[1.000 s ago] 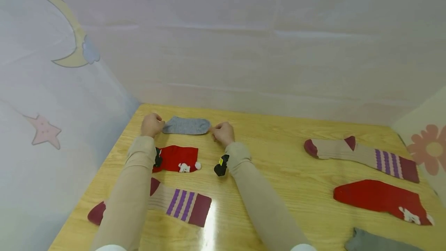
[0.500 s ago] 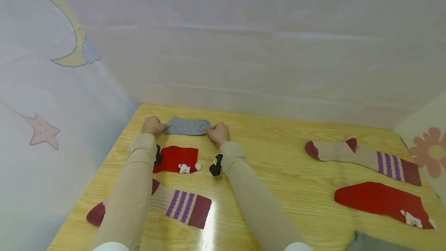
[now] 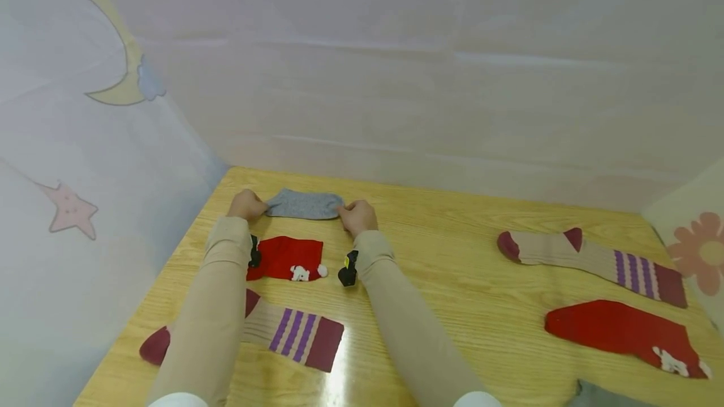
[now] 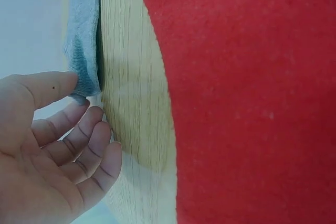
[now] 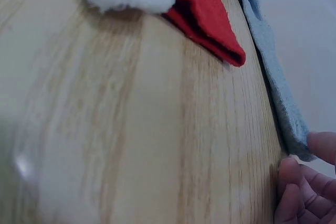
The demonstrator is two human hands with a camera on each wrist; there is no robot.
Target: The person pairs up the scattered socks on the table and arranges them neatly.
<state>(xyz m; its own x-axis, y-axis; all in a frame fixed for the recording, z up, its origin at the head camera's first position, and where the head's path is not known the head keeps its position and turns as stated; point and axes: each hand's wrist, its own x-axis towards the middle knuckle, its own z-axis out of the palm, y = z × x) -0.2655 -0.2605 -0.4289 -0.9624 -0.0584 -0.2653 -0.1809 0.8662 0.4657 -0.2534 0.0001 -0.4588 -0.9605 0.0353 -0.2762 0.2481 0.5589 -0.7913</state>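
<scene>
A short grey ankle sock (image 3: 304, 205) lies stretched flat near the back left of the table. Its left end is pinched by my left hand (image 3: 247, 205), thumb on top and forefinger beneath in the left wrist view (image 4: 58, 135). At the other end my right hand (image 3: 359, 217) pinches the sock between thumb and fingers. Just in front lies a red sock (image 3: 288, 257) with a white furry figure and pompom, its left part hidden by my left wrist. Nearer still is a beige sock (image 3: 266, 322) with purple stripes and maroon ends, partly under my left sleeve.
On the right of the wooden table (image 3: 452, 269) lie another beige striped sock (image 3: 594, 257), another red sock (image 3: 622, 331) and a grey sock (image 3: 599, 396) cut off by the frame. Printed cloth walls (image 3: 396, 80) stand behind and on both sides.
My right hand has moved slightly left onto the grey sock's right end and now pinches it. The left hand stays at the left end. The view has shifted slightly.
</scene>
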